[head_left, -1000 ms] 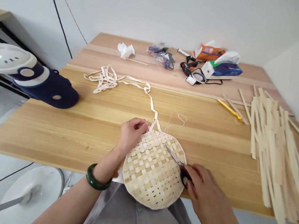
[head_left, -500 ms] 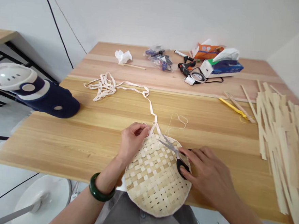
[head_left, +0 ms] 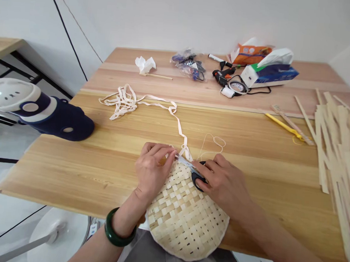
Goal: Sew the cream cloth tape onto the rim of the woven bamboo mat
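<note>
A round woven fan (head_left: 186,223) of pale strips rests against the table's front edge, its lower part over my lap. My right hand (head_left: 223,182) grips black-handled scissors (head_left: 185,161), their blades nearly together and pointing left at my left fingertips. At the fan's upper rim, my left hand (head_left: 154,169) is closed in a pinch; what it pinches is too small to make out. A cream ribbon (head_left: 179,127) runs from the fan's top to a loose heap at the back left. Beside the scissors, a thin thread (head_left: 219,143) curls on the table.
Flat wood strips (head_left: 337,158) are piled at the right, near a yellow tool (head_left: 280,123). Along the back lie crumpled tissue (head_left: 145,65), a plastic bag (head_left: 188,64), a glue gun (head_left: 222,76) and a tissue box (head_left: 268,75). A dark blue bottle (head_left: 64,119) lies left.
My right hand has moved left and up with the scissors. Their blades, spread before, are now nearly closed at my left fingertips. The view has shifted slightly.
</note>
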Action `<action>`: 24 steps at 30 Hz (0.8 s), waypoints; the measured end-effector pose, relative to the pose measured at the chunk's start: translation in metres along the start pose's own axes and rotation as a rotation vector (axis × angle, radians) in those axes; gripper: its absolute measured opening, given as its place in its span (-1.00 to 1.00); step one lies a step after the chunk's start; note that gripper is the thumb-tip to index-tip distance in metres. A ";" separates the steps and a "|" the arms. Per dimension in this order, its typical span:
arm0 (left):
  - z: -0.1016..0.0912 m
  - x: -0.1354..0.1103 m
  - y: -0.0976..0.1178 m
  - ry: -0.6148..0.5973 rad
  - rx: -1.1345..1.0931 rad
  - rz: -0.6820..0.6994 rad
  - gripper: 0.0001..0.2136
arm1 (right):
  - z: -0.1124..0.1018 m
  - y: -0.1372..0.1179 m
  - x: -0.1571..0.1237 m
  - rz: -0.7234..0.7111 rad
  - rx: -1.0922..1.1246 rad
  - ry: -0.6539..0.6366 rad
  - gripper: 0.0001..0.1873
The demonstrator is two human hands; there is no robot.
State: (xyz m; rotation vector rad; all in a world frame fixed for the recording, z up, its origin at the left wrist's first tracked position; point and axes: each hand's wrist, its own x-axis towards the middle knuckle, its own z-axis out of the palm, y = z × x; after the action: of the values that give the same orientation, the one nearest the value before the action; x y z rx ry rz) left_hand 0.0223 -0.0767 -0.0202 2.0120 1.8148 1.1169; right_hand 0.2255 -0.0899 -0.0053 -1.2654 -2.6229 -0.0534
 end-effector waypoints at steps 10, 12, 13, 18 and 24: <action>0.003 0.000 -0.003 0.033 0.019 0.130 -0.91 | 0.005 0.005 0.003 -0.064 -0.011 0.008 -0.76; 0.002 0.000 -0.003 0.037 0.022 0.137 -0.92 | 0.005 0.006 0.004 -0.073 -0.012 0.022 -0.75; 0.002 0.000 -0.003 0.038 0.024 0.137 -0.91 | 0.005 0.006 0.004 -0.072 -0.013 0.024 -0.74; 0.000 -0.002 -0.002 0.037 0.029 0.152 -0.92 | 0.001 0.003 0.007 -0.045 -0.023 -0.010 -0.74; -0.003 -0.004 -0.002 0.046 0.021 0.159 -0.91 | 0.005 0.005 0.008 -0.083 -0.041 0.045 -0.78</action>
State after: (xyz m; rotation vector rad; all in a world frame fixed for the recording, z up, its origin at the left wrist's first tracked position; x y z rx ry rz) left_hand 0.0191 -0.0811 -0.0210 2.1922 1.7195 1.2017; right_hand 0.2237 -0.0795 -0.0086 -1.1541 -2.6471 -0.1483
